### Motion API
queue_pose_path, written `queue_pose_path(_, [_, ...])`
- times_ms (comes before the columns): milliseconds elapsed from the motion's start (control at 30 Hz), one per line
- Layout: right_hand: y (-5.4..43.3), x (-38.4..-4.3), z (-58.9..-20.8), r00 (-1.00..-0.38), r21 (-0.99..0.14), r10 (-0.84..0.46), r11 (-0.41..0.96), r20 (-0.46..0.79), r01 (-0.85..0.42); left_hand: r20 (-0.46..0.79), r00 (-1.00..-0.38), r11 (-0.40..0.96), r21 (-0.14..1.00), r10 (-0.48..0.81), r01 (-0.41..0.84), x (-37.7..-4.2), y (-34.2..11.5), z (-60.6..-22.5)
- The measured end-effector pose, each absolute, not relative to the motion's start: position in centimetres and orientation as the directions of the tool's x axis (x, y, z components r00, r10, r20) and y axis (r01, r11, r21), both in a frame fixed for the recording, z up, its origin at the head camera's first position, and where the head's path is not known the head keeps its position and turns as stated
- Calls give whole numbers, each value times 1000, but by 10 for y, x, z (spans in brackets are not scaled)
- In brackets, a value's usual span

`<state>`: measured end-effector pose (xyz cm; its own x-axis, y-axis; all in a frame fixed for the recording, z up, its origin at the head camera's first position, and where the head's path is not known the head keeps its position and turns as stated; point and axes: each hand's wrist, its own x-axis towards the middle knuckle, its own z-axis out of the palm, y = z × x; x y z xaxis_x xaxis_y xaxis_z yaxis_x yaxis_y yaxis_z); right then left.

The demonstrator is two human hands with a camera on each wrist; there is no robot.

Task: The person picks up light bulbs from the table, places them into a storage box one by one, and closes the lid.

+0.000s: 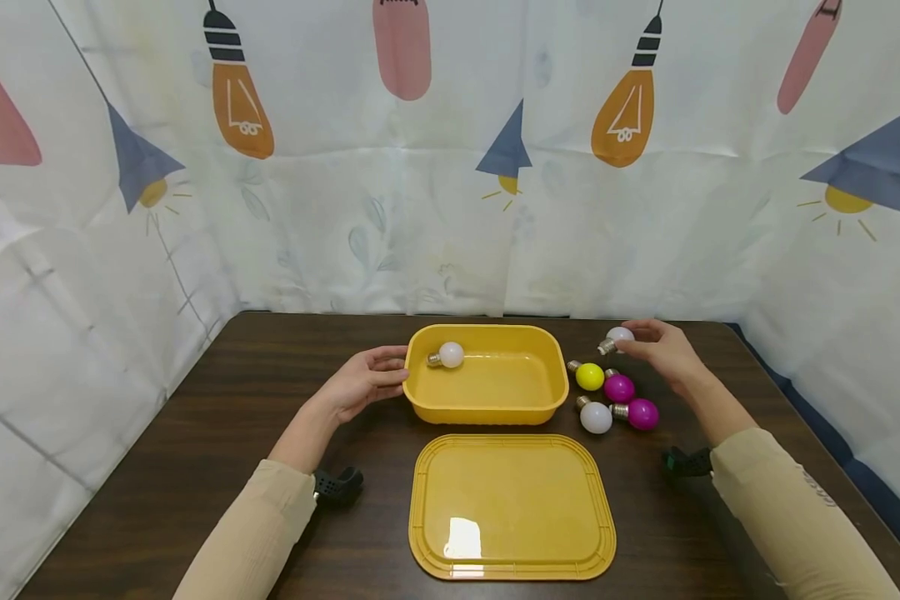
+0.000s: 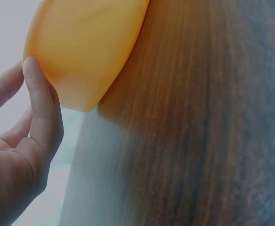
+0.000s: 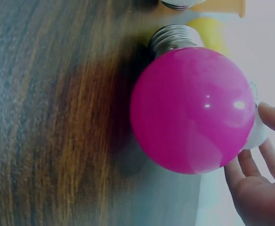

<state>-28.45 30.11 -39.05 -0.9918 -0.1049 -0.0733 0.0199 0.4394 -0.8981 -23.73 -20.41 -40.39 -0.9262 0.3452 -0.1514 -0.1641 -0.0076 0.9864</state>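
My left hand [image 1: 363, 379] holds the left end of a yellow plastic box [image 1: 487, 416], thumb and fingertips at its wall and rim. Inside the box, toward its left, lies a white light bulb [image 1: 452, 355] with a metal screw base. At the right, my right hand [image 1: 663, 350] pinches another white bulb [image 1: 620, 334], its base pointing left. Just in front of that hand lie a yellow bulb [image 1: 590, 377], two magenta bulbs [image 1: 618, 387] and a further white bulb [image 1: 596, 417]. In the right wrist view a magenta bulb [image 3: 191, 110] covers most of the held one.
A flat yellow lid [image 1: 513, 508] lies on the dark wooden table [image 1: 210, 450], just in front of the box. Behind the table hangs a white curtain [image 1: 450, 233] printed with lamps. The loose bulbs sit close to the box's right side.
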Motion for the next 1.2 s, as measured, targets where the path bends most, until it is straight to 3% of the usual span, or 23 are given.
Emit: queue_pose_path(1200, [284,-284,-373,-984,-917,-176,397,-41,-32,-153,-925,-6,986,347,-165,-239,-206,-406])
